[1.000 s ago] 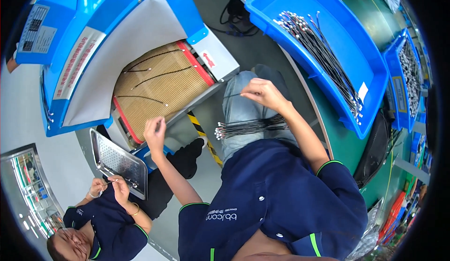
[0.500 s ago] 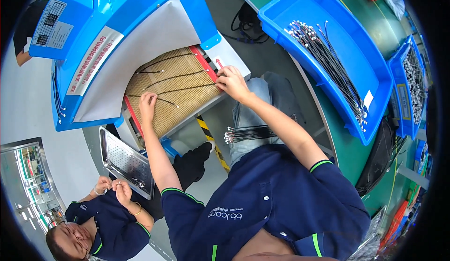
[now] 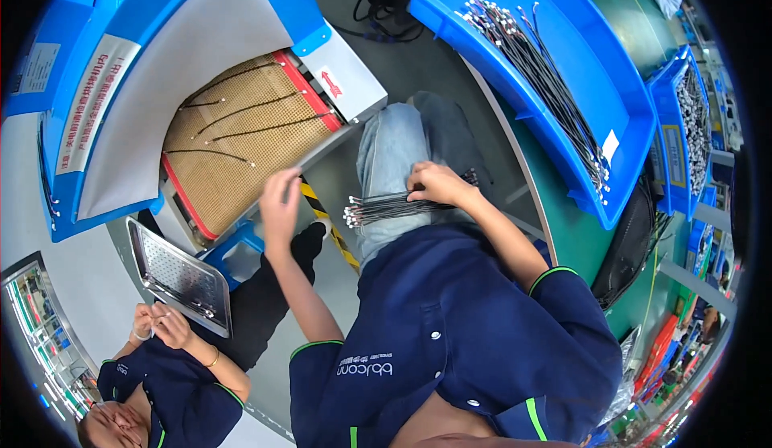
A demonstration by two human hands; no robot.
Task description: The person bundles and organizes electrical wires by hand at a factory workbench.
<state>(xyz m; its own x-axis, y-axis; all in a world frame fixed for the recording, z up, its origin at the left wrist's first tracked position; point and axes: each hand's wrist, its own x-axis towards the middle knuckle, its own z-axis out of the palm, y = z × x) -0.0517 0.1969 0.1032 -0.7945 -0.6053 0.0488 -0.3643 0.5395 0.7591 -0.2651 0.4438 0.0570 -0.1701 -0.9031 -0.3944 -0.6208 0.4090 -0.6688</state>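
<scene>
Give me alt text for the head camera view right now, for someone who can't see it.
The right hand touches a bundle of black cables across the wearer's lap, while the left hand hovers near the mesh belt of a blue machine, where separate cables lie. A blue bin of cables stands at right; a co-worker is at lower left.

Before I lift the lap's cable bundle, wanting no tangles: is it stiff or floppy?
The cable bundle probably flexes: similar black cables on the mesh belt lie curved. It may splay, as no tie shows; its uneven connector ends might snag.
</scene>
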